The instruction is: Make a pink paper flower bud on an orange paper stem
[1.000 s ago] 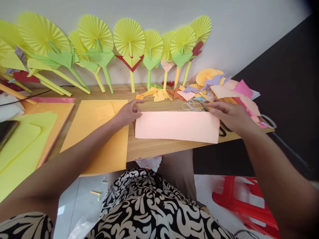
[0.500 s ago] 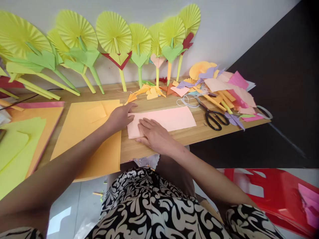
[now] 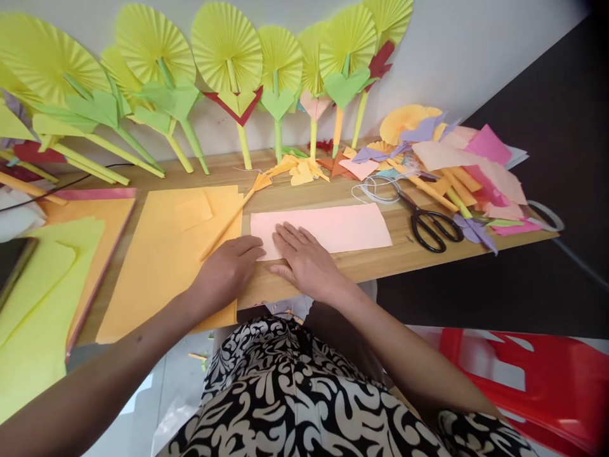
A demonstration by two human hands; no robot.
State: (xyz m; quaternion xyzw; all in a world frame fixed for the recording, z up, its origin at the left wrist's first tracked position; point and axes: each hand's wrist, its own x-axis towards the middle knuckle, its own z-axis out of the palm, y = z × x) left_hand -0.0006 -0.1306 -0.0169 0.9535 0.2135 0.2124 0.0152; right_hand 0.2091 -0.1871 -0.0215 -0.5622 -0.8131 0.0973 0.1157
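Note:
A folded strip of pale pink paper (image 3: pixel 349 227) lies lengthwise on the wooden table. My right hand (image 3: pixel 307 257) rests flat on its left half, fingers stretched out and thumb apart. At the strip's lower left corner is my left hand (image 3: pixel 228 266), its fingers bent and pressed together with the tips on the paper's edge; its thumb is hidden. Just beyond the left hand, a thin orange paper stick (image 3: pixel 227 225) lies slantwise across orange sheets (image 3: pixel 137 254). Black-handled scissors (image 3: pixel 435 230) are to the right of the strip.
Yellow pleated paper fans (image 3: pixel 227 47) on paper stems lean along the wall. Cut coloured paper scraps (image 3: pixel 469 158) and a white cord (image 3: pixel 375 190) lie at the right. Yellow-green sheets (image 3: pixel 42 279) are at the left. A red plastic item (image 3: pixel 561 374) stands below the table's right side.
My left hand has come from the strip's upper left corner down to its lower left corner, uncovering the orange stick. My right hand stays flat on the paper. The view has shifted slightly.

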